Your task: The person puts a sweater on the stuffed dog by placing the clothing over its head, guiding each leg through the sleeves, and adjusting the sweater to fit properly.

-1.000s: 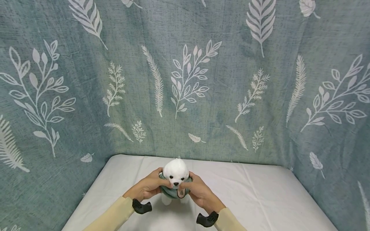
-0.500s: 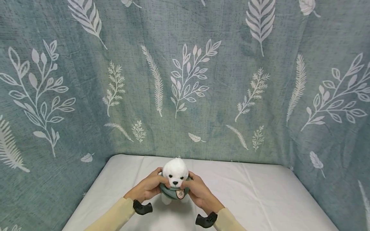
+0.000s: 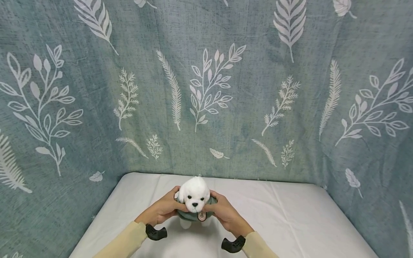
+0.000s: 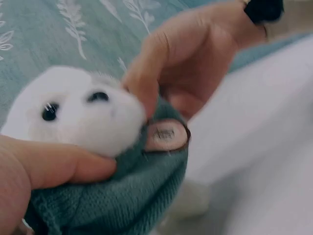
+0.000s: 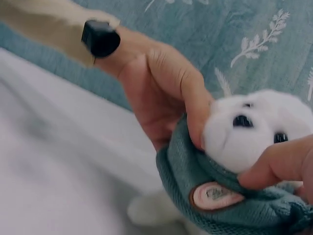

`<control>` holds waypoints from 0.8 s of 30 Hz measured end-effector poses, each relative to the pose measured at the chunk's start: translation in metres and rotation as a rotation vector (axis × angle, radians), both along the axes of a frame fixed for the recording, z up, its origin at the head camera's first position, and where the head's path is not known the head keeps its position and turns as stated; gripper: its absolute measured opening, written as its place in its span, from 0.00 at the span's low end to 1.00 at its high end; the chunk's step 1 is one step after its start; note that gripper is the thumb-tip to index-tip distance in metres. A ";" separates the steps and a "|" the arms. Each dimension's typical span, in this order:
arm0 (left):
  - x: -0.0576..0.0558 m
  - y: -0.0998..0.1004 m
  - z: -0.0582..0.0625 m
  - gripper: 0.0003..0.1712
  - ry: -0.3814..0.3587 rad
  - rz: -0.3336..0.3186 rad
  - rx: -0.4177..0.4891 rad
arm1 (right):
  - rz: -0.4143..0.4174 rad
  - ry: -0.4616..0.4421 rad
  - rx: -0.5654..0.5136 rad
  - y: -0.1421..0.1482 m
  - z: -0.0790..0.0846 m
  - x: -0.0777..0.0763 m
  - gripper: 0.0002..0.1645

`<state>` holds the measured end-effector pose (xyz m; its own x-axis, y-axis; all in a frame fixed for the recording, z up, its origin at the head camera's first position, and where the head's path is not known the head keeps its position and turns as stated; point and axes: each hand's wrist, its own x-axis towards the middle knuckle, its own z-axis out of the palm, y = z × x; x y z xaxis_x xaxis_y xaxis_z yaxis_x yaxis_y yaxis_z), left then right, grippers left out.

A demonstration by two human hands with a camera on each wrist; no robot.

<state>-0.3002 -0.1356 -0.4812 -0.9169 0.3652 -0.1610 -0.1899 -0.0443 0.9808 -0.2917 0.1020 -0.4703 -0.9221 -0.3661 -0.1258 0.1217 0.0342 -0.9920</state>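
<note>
A white plush dog with black eyes and nose faces me on the white surface. Around its body is a green knitted sweater bearing an oval pink patch with a dark rim. My left hand grips the dog and sweater collar from the left, its thumb in front beside the muzzle. From the other side my right hand holds the collar in the same way, thumb below the cheek. Most fingers of both hands are hidden behind the dog. Its white front paws show below the hem.
The white cloth-covered table spreads out around the dog. Blue-green curtains printed with white leaves hang at the back and both sides. Each wrist carries a black strap-on device.
The dog's head has shifted slightly left and turned a little. Both hands keep their hold at the collar, with the wrists now slightly farther apart.
</note>
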 end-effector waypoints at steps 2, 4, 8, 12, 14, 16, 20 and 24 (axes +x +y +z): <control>-0.002 -0.001 -0.002 0.48 0.021 -0.003 -0.022 | -0.003 0.017 0.037 0.002 -0.002 -0.002 0.49; -0.004 -0.002 -0.005 0.48 0.044 -0.006 -0.047 | -0.005 0.027 0.062 0.004 -0.004 -0.003 0.48; -0.008 -0.003 -0.007 0.49 0.080 0.005 -0.099 | -0.008 0.051 0.093 0.008 -0.008 -0.006 0.47; -0.011 -0.006 -0.009 0.50 0.136 0.019 -0.162 | -0.019 0.065 0.110 0.009 -0.010 -0.009 0.45; -0.013 -0.009 -0.011 0.50 0.162 0.026 -0.190 | -0.026 0.065 0.117 0.009 -0.012 -0.010 0.44; -0.014 -0.011 -0.014 0.49 0.176 0.033 -0.218 | -0.032 0.065 0.128 0.009 -0.014 -0.011 0.44; -0.016 -0.014 -0.019 0.47 0.190 0.030 -0.246 | -0.032 0.070 0.147 0.010 -0.020 -0.013 0.45; -0.018 -0.016 -0.022 0.48 0.210 0.001 -0.243 | -0.036 0.088 0.160 0.011 -0.027 -0.016 0.48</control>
